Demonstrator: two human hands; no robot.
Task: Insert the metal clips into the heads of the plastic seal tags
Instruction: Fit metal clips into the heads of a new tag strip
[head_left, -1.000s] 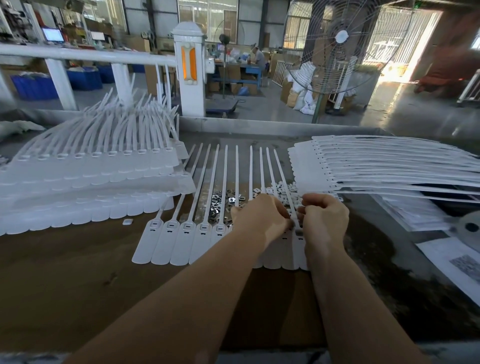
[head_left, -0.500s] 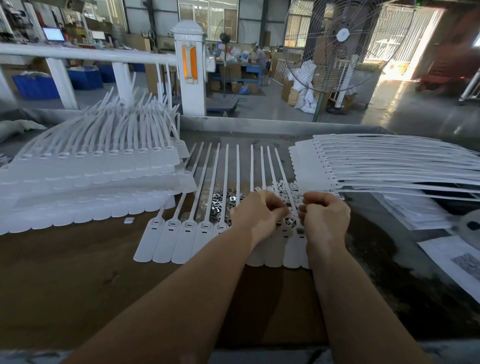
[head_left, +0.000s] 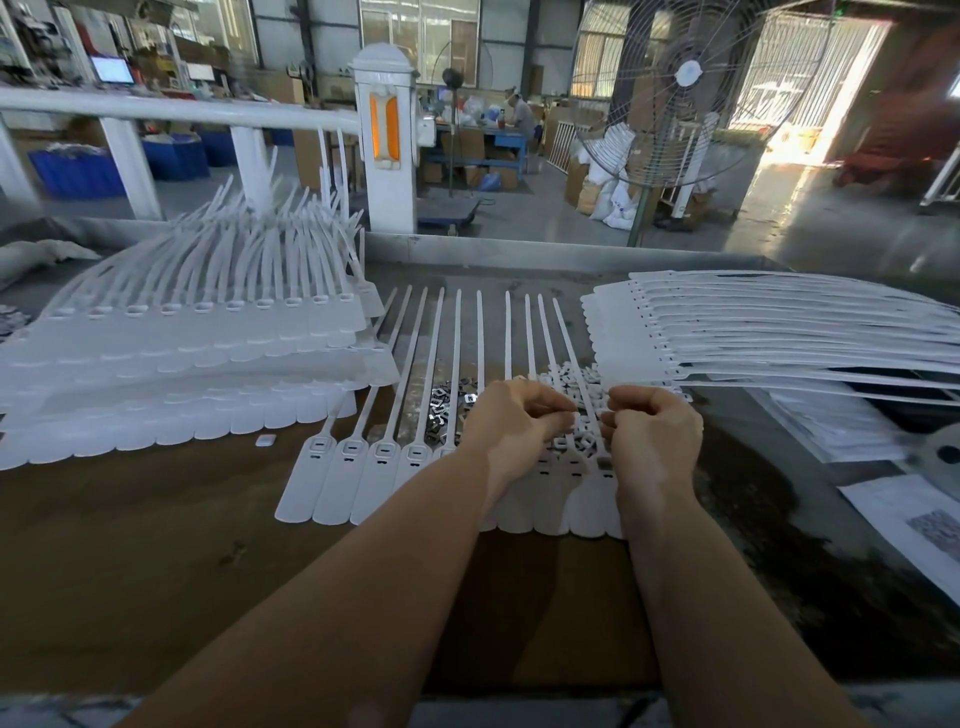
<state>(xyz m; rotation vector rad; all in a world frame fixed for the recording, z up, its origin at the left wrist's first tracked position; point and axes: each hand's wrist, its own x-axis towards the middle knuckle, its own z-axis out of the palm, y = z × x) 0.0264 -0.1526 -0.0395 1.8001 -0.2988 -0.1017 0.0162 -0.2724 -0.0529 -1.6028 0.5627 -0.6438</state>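
A row of white plastic seal tags lies side by side on the brown table, heads towards me and straps pointing away. Behind the heads sits a loose heap of metal clips, with a heap of small white pieces to its right. My left hand and my right hand hover close together over the heads at the right end of the row. Both have their fingers curled and fingertips pinched inward. What the fingers hold is hidden.
A tall stack of tags fills the table's left side. Another stack lies at the right with straps pointing right. One small white piece lies alone. Papers sit at the right edge. A fan stands beyond the table.
Both hands stay over the same tag heads at the right end of the row. Only the fingers shift slightly.
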